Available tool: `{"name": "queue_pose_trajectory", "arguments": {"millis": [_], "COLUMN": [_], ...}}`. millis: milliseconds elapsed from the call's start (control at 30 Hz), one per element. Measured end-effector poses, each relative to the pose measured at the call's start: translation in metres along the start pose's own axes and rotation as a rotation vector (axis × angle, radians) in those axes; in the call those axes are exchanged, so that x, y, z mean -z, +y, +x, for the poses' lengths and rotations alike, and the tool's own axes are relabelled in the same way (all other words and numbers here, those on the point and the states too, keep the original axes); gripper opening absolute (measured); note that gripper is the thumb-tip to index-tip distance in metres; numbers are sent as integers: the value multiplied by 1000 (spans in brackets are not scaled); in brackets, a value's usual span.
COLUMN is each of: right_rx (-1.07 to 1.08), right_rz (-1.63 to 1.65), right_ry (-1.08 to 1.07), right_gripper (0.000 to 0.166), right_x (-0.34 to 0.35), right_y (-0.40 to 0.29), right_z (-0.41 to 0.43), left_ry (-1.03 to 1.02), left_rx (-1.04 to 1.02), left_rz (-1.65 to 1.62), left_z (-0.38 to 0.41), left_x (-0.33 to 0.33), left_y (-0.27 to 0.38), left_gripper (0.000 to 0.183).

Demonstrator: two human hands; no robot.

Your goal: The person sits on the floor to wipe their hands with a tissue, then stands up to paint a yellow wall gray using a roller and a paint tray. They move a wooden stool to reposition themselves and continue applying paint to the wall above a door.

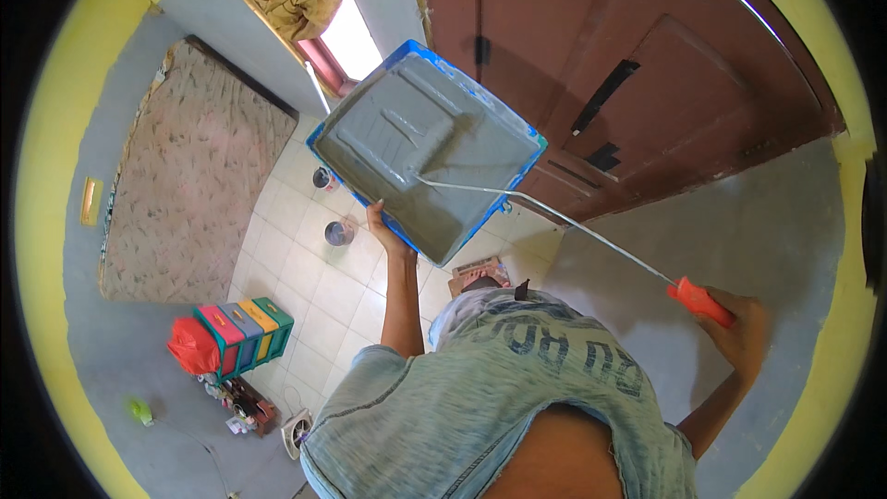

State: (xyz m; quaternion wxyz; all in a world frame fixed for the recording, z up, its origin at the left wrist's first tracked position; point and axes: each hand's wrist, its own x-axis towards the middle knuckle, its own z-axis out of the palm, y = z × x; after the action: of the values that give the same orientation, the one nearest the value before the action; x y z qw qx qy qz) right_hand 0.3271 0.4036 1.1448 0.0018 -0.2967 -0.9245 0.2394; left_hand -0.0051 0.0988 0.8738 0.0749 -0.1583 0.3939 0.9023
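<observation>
My left hand [393, 232] grips the near left edge of a blue paint tray [478, 230], thumb over the rim, and holds it up off the floor. Grey paint coats the inside of the tray, with some pooled in its lower corner. My right hand [745, 326] is closed around the orange handle of a paint roller [589, 220], out to the right. The bent metal rod runs from the handle into the tray. There the grey-covered roller sleeve [436, 142] lies on the tray's ribbed slope.
A brown panelled door [624, 48] stands ahead on the right, beside a curtained window [350, 34]. Two small paint-stained containers [339, 233] sit on the tiled floor [332, 284]. A mattress [194, 180] leans on the left wall, near a coloured drawer unit [253, 333] and a fan [296, 433].
</observation>
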Motion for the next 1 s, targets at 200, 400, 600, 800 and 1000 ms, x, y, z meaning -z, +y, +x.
{"name": "queue_pose_trajectory", "arguments": {"millis": [200,400,600,800,1000], "right_rx": [-84,56,111,-92,-184], "right_rz": [71,146,126,201,270], "right_ry": [-46,100,99,-68,16], "right_gripper": [36,36,36,33,38], "right_x": [-31,-74,-97,-66,-54], "right_y": [-7,-6,-25,-23,22], "right_z": [22,32,31,-2,-48], "left_ry": [-105,-4,-51,-55,-152], "left_rx": [7,36,63,59,80], "left_rz": [7,92,13,6,-34], "left_z": [-20,-24,-13,-14,-17], "left_x": [-17,-30,-18,-18,-19], "left_y": [10,14,8,8,11], "left_gripper": [40,43,44,45,40]}}
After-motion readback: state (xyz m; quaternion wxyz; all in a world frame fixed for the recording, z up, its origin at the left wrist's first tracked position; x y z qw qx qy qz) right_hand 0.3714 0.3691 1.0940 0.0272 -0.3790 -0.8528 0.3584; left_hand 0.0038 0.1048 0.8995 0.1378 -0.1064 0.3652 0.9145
